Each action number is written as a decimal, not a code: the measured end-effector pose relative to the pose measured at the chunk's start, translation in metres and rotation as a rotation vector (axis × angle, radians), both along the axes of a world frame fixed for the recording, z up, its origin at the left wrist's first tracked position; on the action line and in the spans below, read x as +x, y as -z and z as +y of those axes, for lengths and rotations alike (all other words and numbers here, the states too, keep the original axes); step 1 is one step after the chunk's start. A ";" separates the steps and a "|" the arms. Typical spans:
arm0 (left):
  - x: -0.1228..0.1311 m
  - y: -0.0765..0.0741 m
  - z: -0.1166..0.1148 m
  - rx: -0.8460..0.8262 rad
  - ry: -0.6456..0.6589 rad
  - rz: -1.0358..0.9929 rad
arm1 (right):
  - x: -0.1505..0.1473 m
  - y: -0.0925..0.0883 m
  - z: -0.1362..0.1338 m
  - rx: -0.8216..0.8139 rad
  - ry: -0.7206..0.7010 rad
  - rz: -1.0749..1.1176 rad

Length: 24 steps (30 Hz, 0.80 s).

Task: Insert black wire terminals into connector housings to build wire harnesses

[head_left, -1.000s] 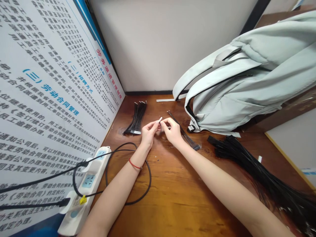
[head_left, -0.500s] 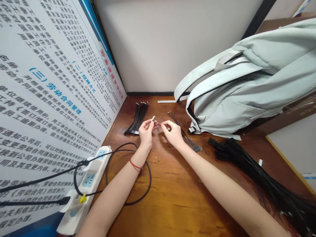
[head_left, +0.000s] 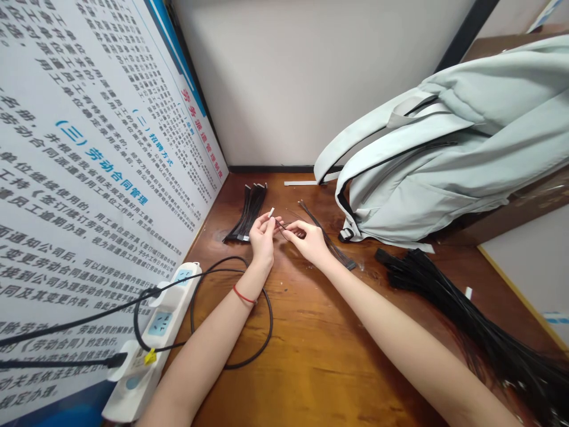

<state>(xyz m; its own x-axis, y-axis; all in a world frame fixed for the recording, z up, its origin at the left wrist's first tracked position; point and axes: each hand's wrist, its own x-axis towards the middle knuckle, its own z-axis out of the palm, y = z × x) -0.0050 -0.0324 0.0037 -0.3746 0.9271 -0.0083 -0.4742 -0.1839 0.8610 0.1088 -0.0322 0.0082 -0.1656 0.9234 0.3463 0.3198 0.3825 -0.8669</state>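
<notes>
**Figure.** Left-hand fingers [head_left: 265, 222] pressed together on a small white connector [head_left: 271, 212], which projects above the fingertips, tilted up and away from the wearer. Fine dark wires [head_left: 283, 226] extend from it, running roughly level to the right across the short gap between the 2 hands. They enter the right-hand fingers [head_left: 291, 230], which appear closed on them, although the exact grip is too small to resolve. The connector therefore lies nearer the left hand [head_left: 262, 238] than the right hand [head_left: 310, 243].

Beneath and beyond the right hand, a narrow sheaf of thin black wires [head_left: 328, 242] lies diagonally on the wooden desk [head_left: 284, 379]. Beyond the left hand stands a shorter black wire bundle [head_left: 249, 210] with pale ends. Further out: 1 large black wire bundle [head_left: 444, 302] at right, a pale green backpack [head_left: 444, 160], a white power strip [head_left: 162, 323], a looped black cable [head_left: 270, 320], and a printed wall poster [head_left: 89, 148]. A red string bracelet [head_left: 243, 295] circles the left wrist.
</notes>
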 end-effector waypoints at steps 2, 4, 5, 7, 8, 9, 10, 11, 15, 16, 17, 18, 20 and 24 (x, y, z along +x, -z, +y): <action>0.001 -0.002 -0.001 -0.008 0.043 0.007 | 0.001 -0.001 0.000 -0.032 0.009 0.020; 0.002 -0.003 -0.002 -0.023 0.067 0.015 | 0.001 -0.001 0.000 -0.043 0.012 0.032; 0.002 -0.003 -0.002 -0.028 0.070 0.015 | 0.001 -0.001 0.000 -0.044 0.012 0.036; 0.002 -0.003 -0.002 -0.028 0.066 0.010 | 0.001 -0.001 0.000 -0.037 0.012 0.035; 0.002 -0.003 -0.002 -0.024 0.062 0.006 | 0.000 -0.001 0.000 -0.029 0.010 0.029; 0.002 -0.002 -0.002 -0.019 0.057 0.004 | 0.000 -0.001 -0.001 -0.017 0.011 0.019; 0.001 -0.002 -0.002 -0.016 0.050 0.002 | 0.000 -0.002 -0.001 -0.003 0.013 0.003; 0.001 -0.002 -0.002 -0.015 0.041 0.001 | -0.001 -0.002 -0.002 0.012 0.018 -0.018; 0.001 -0.002 -0.001 -0.026 0.004 -0.024 | -0.001 -0.001 -0.002 0.043 0.018 -0.098; 0.001 -0.002 0.000 -0.030 0.000 -0.035 | -0.001 0.000 -0.002 0.041 0.006 -0.108; 0.001 -0.002 0.000 -0.034 -0.002 -0.044 | 0.000 0.001 -0.002 0.039 -0.007 -0.116; 0.001 -0.002 0.000 -0.039 -0.002 -0.051 | 0.000 0.001 -0.001 0.035 -0.019 -0.122; 0.001 -0.002 0.000 -0.048 -0.003 -0.062 | 0.001 0.002 0.000 0.024 -0.041 -0.128; 0.001 -0.002 0.000 -0.056 -0.009 -0.080 | 0.002 0.003 0.001 0.022 -0.071 -0.142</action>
